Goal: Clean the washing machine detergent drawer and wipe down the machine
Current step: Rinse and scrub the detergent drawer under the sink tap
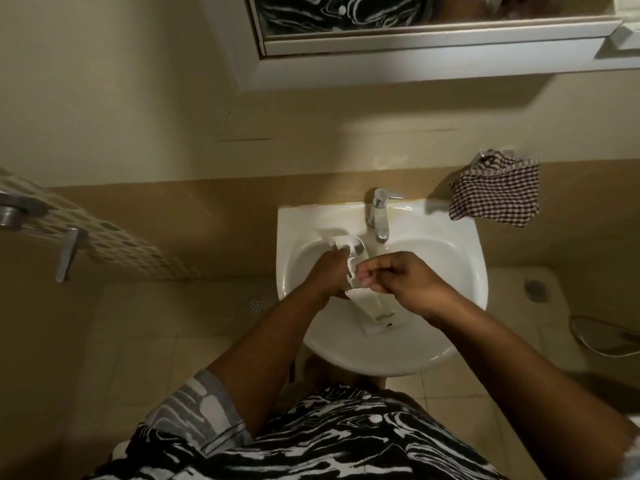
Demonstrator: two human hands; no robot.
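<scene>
Both hands work over a white sink [460, 258]. The left hand [327, 273] grips the side of a white detergent drawer [372, 308], which lies lengthwise in the basin with its front end toward the near rim. The right hand [403, 280] is curled above the drawer, fingertips pinched together; whether they hold anything is unclear. A chrome tap [380, 214] stands behind them. A checked cloth [497, 192] hangs on the wall at right.
</scene>
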